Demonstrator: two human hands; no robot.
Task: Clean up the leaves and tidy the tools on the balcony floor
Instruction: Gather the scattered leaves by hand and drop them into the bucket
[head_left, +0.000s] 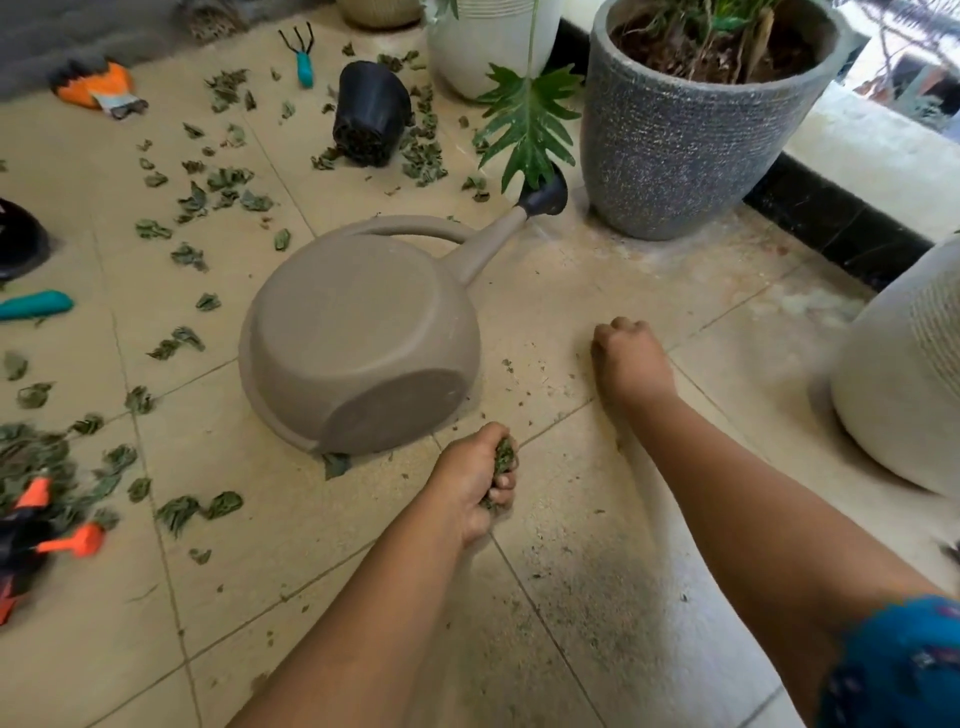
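Some crushed leaves (503, 457) gripped in left hand (475, 480), w/ right hand (631, 361) fisted nearby.

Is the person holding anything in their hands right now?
The left hand grips a clump of dried leaves, squeezed in its curled fingers. The right hand is a fist on the floor tiles; whether it holds anything cannot be told.
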